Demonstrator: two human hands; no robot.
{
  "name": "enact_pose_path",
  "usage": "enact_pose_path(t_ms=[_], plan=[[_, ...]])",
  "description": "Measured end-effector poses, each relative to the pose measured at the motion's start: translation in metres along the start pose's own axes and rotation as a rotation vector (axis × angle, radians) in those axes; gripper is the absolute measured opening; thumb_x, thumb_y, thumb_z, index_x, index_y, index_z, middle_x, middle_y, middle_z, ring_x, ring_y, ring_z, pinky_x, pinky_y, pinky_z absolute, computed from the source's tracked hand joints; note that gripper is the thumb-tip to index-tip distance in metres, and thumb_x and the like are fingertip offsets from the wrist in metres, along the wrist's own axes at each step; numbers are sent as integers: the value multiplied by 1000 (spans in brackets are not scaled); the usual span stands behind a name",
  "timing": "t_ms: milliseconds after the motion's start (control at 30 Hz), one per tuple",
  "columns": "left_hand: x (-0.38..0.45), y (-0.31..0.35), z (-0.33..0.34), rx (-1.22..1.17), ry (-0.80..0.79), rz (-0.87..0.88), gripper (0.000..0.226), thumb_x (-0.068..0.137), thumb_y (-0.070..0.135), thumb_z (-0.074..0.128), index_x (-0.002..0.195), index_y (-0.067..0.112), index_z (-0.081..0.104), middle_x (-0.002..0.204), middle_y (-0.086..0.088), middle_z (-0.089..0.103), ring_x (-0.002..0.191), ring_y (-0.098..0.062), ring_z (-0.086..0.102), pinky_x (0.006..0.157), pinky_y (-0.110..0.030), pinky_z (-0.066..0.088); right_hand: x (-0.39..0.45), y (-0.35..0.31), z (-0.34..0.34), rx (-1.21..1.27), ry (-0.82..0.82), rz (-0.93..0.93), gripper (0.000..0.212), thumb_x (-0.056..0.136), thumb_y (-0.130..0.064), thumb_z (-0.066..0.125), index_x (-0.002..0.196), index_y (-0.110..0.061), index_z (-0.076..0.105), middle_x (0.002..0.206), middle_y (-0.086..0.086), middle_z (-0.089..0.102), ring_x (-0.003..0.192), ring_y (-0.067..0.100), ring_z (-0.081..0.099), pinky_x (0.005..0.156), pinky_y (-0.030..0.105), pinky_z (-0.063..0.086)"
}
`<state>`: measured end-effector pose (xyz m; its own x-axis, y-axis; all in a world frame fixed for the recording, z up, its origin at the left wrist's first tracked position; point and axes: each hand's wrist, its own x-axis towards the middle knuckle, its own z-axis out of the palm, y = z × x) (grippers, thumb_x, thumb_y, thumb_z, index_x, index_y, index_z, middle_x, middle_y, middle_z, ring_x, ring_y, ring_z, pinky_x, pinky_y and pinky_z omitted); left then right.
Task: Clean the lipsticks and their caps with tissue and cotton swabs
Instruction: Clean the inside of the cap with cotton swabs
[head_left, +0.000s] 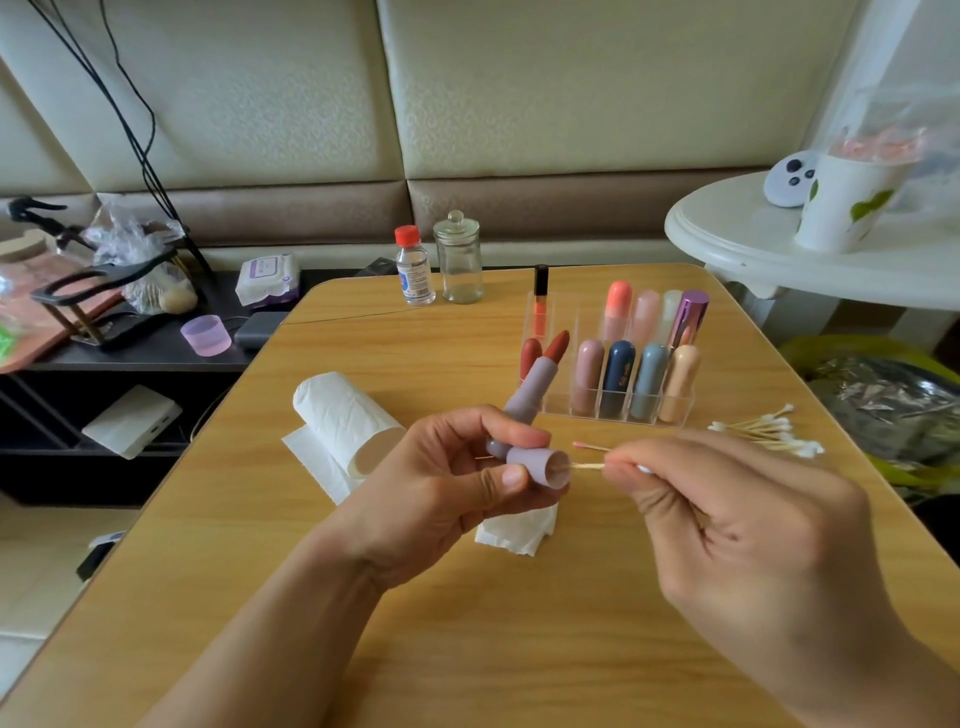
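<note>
Currently, the cap (537, 466) and open lipstick (530, 393) are held in the left hand (441, 488) grip while a cotton swab (587, 466), pinched by the right hand (737, 525), is inserted; rotation inside the cap is judged necessary next.

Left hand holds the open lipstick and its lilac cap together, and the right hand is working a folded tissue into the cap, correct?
Not quite. In the head view the right hand pushes a cotton swab, not tissue, into the lilac cap. The left hand does hold cap and open lipstick together.
</note>
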<state>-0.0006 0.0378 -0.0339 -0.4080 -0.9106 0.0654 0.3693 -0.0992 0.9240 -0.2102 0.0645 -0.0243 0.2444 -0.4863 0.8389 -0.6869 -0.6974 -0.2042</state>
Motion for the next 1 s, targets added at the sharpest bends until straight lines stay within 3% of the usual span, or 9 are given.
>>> enact_pose_path(t_ms=[133, 267, 367, 500, 567, 700, 833, 1000], plan=[[0, -1, 1, -2, -16, -15, 20, 75, 1, 66, 92, 7, 75, 91, -13, 71, 87, -26, 70, 81, -34, 58, -3, -3, 1, -91, 40, -125, 9, 76, 4, 73, 80, -2, 78, 70, 10, 70, 58, 29, 66, 63, 32, 49], [0, 1, 1, 5, -2, -4, 20, 77, 0, 64, 92, 7, 76, 90, -14, 70, 82, -26, 70, 79, -34, 58, -6, -1, 2, -95, 14, -191, 10, 78, 6, 70, 83, 1, 78, 71, 14, 69, 61, 29, 68, 71, 30, 53], [-1, 2, 1, 17, 16, 8, 22, 77, -3, 61, 90, 7, 76, 88, -13, 72, 83, -24, 71, 80, -34, 58, -7, 0, 2, -68, -14, -151, 11, 81, 5, 68, 79, -1, 77, 70, 11, 69, 63, 26, 67, 68, 28, 52], [-1, 1, 2, 10, 18, 16, 21, 72, 1, 67, 88, 9, 77, 90, -11, 73, 86, -23, 72, 81, -34, 58, -5, -4, 3, 165, -46, 40, 21, 92, -15, 62, 78, -6, 76, 67, 1, 64, 59, 16, 58, 57, 23, 45], [0, -2, 1, -1, 4, -2, 20, 73, 3, 70, 91, 9, 76, 92, -12, 72, 89, -24, 71, 83, -35, 57, -4, -6, 5, 255, -23, 81, 20, 91, -16, 63, 81, -7, 78, 69, -1, 67, 63, 9, 59, 60, 15, 46], [0, -3, 1, -15, -29, -29, 20, 74, 6, 72, 94, 9, 76, 92, -14, 71, 84, -26, 71, 80, -34, 58, -5, -2, 7, 118, 60, -15, 9, 87, -5, 70, 88, -2, 79, 78, 6, 73, 73, 11, 64, 68, 19, 51], [0, 1, 1, 16, 19, 10, 20, 72, 3, 67, 88, 10, 77, 87, -12, 71, 81, -23, 71, 77, -33, 58, -6, 4, 2, -88, 50, -118, 10, 78, 6, 71, 82, -1, 78, 73, 11, 72, 62, 25, 67, 61, 32, 51], [-1, 4, -2, 42, 36, 43, 21, 71, 1, 67, 87, 11, 78, 88, -9, 74, 86, -21, 73, 80, -32, 57, -9, -3, 1, 48, 58, -27, 18, 88, -9, 65, 78, -2, 77, 71, 6, 70, 70, 14, 58, 65, 21, 48]])
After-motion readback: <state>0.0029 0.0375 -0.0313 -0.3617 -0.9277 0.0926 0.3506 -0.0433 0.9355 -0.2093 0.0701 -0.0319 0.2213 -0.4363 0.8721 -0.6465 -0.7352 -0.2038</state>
